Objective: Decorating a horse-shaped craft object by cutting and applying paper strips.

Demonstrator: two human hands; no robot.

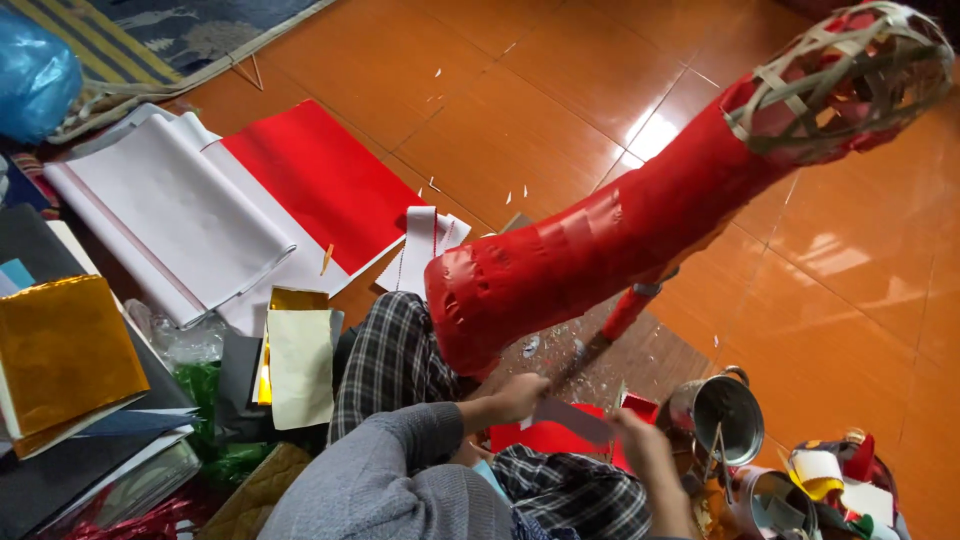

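Observation:
A long woven bamboo frame (850,80), mostly covered in shiny red paper (600,250), slants from my lap up to the top right, its far end bare lattice. My left hand (520,392) and my right hand (640,440) hold between them a grey paper strip (572,418) just below the frame's near end. Red paper pieces (545,438) lie under the hands. A red-handled stick (620,320) leans beneath the frame.
Red and white paper sheets (250,190) are spread on the orange tile floor (520,90) to the left, with gold foil (60,350) and dark paper stacks. A metal pot (722,405) and tape rolls (820,475) sit at lower right. A blue bag (35,75) rests top left.

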